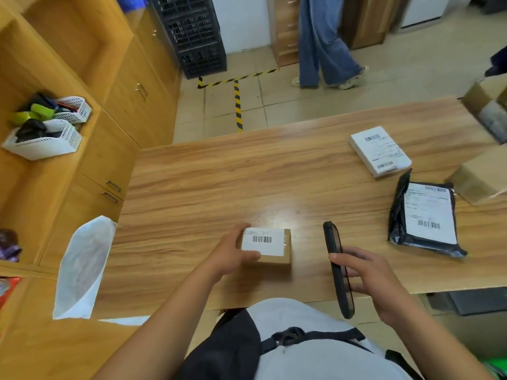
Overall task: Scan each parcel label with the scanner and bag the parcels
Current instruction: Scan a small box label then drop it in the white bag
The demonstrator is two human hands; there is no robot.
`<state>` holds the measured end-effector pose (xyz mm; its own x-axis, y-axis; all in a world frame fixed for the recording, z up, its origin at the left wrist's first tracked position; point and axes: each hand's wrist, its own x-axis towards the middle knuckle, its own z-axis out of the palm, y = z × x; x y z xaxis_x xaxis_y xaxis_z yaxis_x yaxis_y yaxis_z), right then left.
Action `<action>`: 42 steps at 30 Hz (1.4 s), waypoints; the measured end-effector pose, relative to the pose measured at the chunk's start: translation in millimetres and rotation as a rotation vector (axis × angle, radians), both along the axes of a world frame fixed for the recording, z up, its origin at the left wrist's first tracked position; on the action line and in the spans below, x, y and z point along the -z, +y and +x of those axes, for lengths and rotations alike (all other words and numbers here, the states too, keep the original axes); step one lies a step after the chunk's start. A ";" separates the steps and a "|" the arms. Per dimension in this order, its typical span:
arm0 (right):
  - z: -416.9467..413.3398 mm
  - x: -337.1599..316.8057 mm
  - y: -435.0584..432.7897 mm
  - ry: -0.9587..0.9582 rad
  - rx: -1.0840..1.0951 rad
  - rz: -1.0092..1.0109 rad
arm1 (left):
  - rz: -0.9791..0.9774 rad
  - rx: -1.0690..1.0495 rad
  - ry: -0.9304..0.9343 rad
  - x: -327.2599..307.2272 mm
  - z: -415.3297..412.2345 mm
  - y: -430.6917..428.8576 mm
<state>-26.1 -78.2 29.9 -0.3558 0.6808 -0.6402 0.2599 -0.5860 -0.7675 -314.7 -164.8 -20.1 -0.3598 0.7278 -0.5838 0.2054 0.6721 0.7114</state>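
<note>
A small brown cardboard parcel (270,246) with a white barcode label lies near the front edge of the wooden table (208,187). My left hand (233,252) grips its left side, thumb on the label's near edge. My right hand (367,278) holds a black handheld scanner (337,267) edge-on, just right of the parcel. A white boxed parcel (380,150) and a black poly-bag parcel (425,215), both labelled, lie further right. A white plastic bag (82,267) hangs off the table's left end.
Brown cardboard boxes (485,176) sit at the table's right edge. Wooden cabinets with white baskets (46,141) stand on the left. A person in blue jeans (321,42) walks on the tiled floor beyond, near black crates (194,34).
</note>
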 end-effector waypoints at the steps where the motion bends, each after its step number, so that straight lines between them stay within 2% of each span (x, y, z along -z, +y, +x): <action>1: 2.6 -3.2 4.8 -0.017 -0.052 0.015 | 0.018 -0.047 -0.035 3.7 6.7 -2.8; 5: 5.3 -18.6 30.7 -0.225 -0.302 0.148 | 0.083 -0.191 -0.030 14.8 23.6 -7.2; 12: -27.6 -72.4 66.9 -0.588 -0.970 0.383 | 0.089 -0.237 0.043 18.9 29.8 -9.1; 16: -53.8 -96.9 69.4 -0.745 -1.189 0.508 | 0.108 -0.248 0.119 23.1 36.0 -14.3; 20: -64.7 -101.9 70.4 -0.865 -1.302 0.672 | 0.116 -0.258 0.129 27.1 38.9 -17.7; 23: -64.8 -100.3 71.8 -0.904 -1.339 0.712 | 0.121 -0.271 0.126 29.1 39.2 -18.0; 28: -60.5 -96.4 74.5 -0.914 -1.345 0.648 | 0.140 -0.278 0.141 32.6 41.1 -20.8; 34: -51.9 -95.9 72.1 -0.893 -1.273 0.607 | 0.133 -0.256 0.173 33.3 41.9 -24.9; 37: -46.2 -94.8 69.3 -0.837 -1.181 0.577 | 0.123 -0.213 0.206 33.2 39.5 -29.8; 42: -34.6 -79.7 65.6 -0.601 -0.999 0.411 | 0.126 -0.104 0.202 37.9 24.4 -47.7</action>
<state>-60.8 -12.6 109.7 -0.5583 0.4685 -0.6847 0.8295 0.3280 -0.4520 -290.3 -212.5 -57.9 -0.5367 0.7430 -0.3999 0.2858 0.6061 0.7423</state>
